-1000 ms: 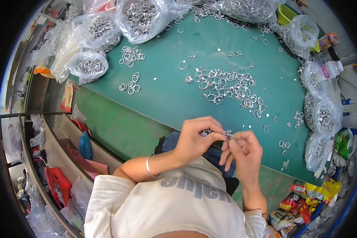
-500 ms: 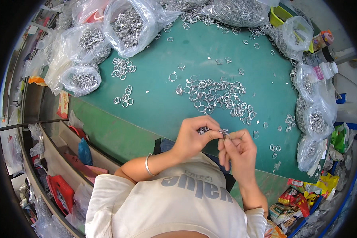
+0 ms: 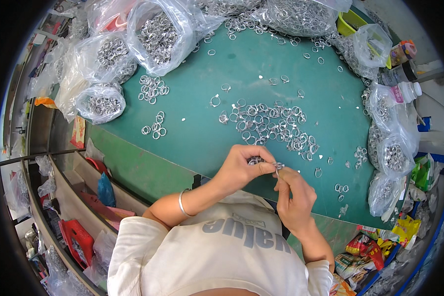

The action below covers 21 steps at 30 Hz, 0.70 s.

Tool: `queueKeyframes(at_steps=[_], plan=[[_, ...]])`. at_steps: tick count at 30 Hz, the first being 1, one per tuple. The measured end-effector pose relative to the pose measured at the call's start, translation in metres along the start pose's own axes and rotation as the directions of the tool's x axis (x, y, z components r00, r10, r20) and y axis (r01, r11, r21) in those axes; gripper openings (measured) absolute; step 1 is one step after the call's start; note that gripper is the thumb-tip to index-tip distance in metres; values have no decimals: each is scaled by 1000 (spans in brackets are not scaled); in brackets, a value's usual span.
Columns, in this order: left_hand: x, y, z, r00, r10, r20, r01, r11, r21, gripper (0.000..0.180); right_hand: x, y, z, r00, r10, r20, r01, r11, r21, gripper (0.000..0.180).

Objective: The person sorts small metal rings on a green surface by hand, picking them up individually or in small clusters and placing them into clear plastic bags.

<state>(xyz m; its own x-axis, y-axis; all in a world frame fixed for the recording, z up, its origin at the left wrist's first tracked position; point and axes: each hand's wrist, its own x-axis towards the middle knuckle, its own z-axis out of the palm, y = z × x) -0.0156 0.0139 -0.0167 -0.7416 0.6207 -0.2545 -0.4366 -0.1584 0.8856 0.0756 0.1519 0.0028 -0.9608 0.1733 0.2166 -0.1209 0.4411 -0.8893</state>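
Note:
My left hand (image 3: 244, 166) is closed around several silver rings (image 3: 254, 160), with one ring pinched out between thumb and forefinger. At those fingertips, my right hand (image 3: 296, 195) meets it in a pinch, its fingers on a small silver ring (image 3: 279, 166). Fingers cover much of what both hands hold. Just beyond them, a loose pile of silver rings (image 3: 266, 118) lies spread on the green table (image 3: 192, 133). Two smaller clusters of rings (image 3: 153, 89) lie to the left, and a few rings (image 3: 341, 190) lie at the right.
Open plastic bags of rings (image 3: 158, 37) line the far edge and the left. More bags (image 3: 393, 155) stand along the right edge, near a plastic bottle (image 3: 407, 92) and a yellow-green basket (image 3: 350, 22). A compartmented shelf (image 3: 79, 197) stands at the lower left.
My right hand's fingers have shifted and curled in more at the ring, the wrist turning slightly. My left hand stays almost in place. The view has moved very slightly.

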Motion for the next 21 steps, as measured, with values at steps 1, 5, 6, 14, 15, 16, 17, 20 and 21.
queueKeyframes(at_steps=[1, 5, 6, 14, 15, 16, 17, 20, 21], plan=[[0, -4, 1, 992, 126, -12, -125, 991, 44, 12, 0, -3, -1, 993, 115, 24, -117, 986, 116, 3], [1, -11, -3, 994, 105, 20, -102, 988, -114, 9, 14, -5, -14, 766, 402, 502, -588, 122, 800, 8], [1, -7, -5, 994, -71, 83, 93, 952, -292, 8, 14, 1, -13, 709, 398, 582, -615, -56, 787, 14], [-3, -1, 1, 965, 262, 4, -257, 943, 213, 7, 1, 1, 1, 927, 373, 37, -361, 860, 362, 12], [-4, 0, 1, 954, 299, 8, -290, 919, 265, 7, 2, 1, 1, 956, 291, -18, -279, 931, 236, 10], [-5, 0, 2, 939, 344, 25, -335, 892, 302, 7, 3, 0, 0, 978, 200, -61, -194, 976, 101, 8], [-6, 1, 2, 921, 388, 44, -379, 862, 337, 7, 5, 0, -1, 991, 103, -90, -107, 994, -38, 6], [-7, 1, 1, 885, 461, 61, -446, 807, 387, 7, 11, -6, -6, 993, -101, -57, 79, 949, -304, 4], [-8, 0, 1, 878, 476, 60, -459, 797, 393, 7, 11, -9, -9, 1000, -8, -18, 4, 978, -207, 4]])
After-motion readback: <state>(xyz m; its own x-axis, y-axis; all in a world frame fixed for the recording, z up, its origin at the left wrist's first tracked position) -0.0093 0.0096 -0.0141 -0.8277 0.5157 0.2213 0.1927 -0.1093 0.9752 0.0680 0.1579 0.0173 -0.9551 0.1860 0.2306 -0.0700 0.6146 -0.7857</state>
